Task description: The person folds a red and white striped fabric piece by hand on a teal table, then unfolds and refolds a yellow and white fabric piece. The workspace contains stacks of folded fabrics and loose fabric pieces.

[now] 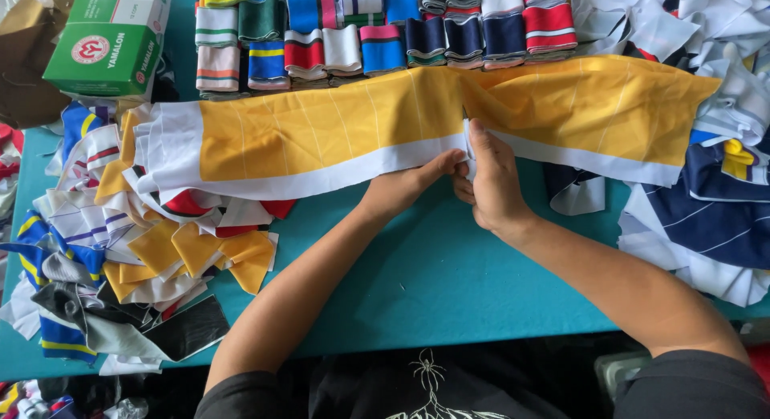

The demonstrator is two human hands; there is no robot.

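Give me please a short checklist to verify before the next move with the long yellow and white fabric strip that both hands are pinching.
1. Left hand grips the white edge of the yellow and white strip: ok.
2. Right hand pinches the same edge, beside the left: ok.
3. Strip lies flat along the teal table: not ok, its right half is wrinkled.
4. Strip's ends are free: not ok, both ends rest on the fabric piles at each side.
5. Folded striped pieces behind stay apart from the strip: cannot tell, their front edges meet it.
6. Green box is out of the way: ok.
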